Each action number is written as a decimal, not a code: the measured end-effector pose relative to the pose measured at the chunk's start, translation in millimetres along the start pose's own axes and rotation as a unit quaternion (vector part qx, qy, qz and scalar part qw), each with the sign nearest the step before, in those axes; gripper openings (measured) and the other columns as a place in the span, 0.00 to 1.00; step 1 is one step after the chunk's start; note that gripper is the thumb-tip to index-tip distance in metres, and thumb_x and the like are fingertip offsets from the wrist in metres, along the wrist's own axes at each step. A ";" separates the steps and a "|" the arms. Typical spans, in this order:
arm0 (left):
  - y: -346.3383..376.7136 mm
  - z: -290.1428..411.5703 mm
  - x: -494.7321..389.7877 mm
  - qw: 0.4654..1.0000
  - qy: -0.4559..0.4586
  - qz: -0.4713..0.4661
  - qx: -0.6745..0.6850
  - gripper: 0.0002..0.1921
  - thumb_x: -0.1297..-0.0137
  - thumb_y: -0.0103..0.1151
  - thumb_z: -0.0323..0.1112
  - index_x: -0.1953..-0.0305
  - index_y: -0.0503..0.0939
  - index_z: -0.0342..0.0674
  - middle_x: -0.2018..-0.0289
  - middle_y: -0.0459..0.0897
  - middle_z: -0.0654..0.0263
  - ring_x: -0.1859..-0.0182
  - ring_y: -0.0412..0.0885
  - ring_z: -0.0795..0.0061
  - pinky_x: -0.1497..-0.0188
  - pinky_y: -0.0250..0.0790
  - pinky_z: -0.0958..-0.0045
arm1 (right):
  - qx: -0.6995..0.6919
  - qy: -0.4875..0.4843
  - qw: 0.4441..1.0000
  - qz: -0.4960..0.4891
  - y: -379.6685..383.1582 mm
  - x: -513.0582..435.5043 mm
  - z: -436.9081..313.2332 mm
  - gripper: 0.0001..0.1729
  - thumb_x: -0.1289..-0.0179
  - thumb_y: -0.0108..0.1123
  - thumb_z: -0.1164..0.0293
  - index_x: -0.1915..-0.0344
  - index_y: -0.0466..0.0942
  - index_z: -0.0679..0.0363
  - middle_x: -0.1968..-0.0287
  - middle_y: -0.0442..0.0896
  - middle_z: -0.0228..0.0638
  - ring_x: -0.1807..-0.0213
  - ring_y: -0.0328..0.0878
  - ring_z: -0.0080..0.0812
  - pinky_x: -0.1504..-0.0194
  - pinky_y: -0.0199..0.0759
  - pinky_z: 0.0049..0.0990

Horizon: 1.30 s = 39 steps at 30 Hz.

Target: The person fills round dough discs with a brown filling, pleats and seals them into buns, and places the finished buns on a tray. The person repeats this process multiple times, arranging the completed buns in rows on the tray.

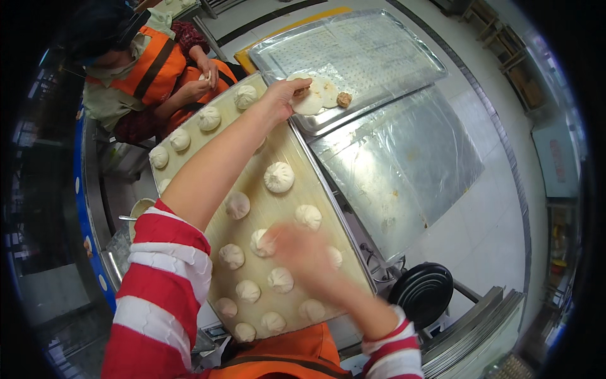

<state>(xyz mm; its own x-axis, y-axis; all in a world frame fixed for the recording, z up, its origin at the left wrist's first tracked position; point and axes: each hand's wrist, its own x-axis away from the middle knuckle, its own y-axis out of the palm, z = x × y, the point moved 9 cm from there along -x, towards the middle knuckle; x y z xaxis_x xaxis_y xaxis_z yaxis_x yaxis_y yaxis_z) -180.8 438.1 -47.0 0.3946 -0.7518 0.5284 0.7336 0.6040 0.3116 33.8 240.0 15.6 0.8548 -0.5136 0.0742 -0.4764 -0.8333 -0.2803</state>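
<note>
My left hand (284, 97) reaches to the far edge of the lined tray. Its thumb and fingers grip a round dough wrapper (308, 103), and some brown filling shows by the thumb. Another dough wrapper (330, 91) overlaps it at the right, with a ball of filling (344, 99) at its edge. My right hand (303, 253) is blurred low over the tray, its fingers beside or over a pleated bun (260, 242). Whether it touches that bun cannot be made out. Several more pleated buns (279, 177) sit spaced across the tray (255, 194).
Behind lies a perforated metal tray (378, 52) under clear plastic, and a plastic-covered metal sheet (402, 161) adjoins it. A co-worker (156, 71) in an orange apron pinches dough at the upper left. A round black stool seat (421, 296) stands at the right. A bowl (142, 207) is at the left.
</note>
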 end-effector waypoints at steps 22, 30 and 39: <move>-28.8 18.0 -126.3 0.981 0.059 0.029 0.182 0.12 0.31 0.54 0.39 0.54 0.74 0.36 0.60 0.81 0.59 0.59 0.82 0.63 0.50 0.76 0.58 | -0.140 0.192 0.799 0.553 -332.8 89.7 257.0 0.07 0.42 0.57 0.75 0.64 0.71 0.63 0.70 0.78 0.33 0.72 0.72 0.22 0.68 0.68 0.22; 69.8 -5.8 -32.0 0.641 0.496 0.206 -0.549 0.26 0.42 0.63 0.31 0.43 0.68 0.36 0.46 0.71 0.51 0.42 0.68 0.58 0.38 0.58 0.60 | -0.242 0.173 0.741 0.602 -252.4 205.2 264.1 0.07 0.38 0.55 0.80 0.61 0.69 0.60 0.65 0.80 0.33 0.67 0.75 0.19 0.66 0.69 0.20; 311.4 -241.5 190.4 0.478 0.399 -0.549 -0.557 0.16 0.47 0.58 0.28 0.54 0.78 0.41 0.56 0.77 0.58 0.50 0.75 0.59 0.48 0.69 0.63 | -0.273 0.129 0.735 0.607 -217.2 203.5 251.7 0.07 0.35 0.53 0.80 0.58 0.68 0.63 0.62 0.79 0.32 0.64 0.74 0.17 0.62 0.68 0.18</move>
<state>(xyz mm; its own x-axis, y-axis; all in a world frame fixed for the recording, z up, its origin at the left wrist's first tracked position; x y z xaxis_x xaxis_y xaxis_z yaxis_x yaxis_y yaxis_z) 256.4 419.2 -40.1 -0.8085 -0.5833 -0.0784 0.4043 -0.4537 -0.7942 363.0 367.8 -149.3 -0.3033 -0.9087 0.2866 -0.9273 0.3508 0.1309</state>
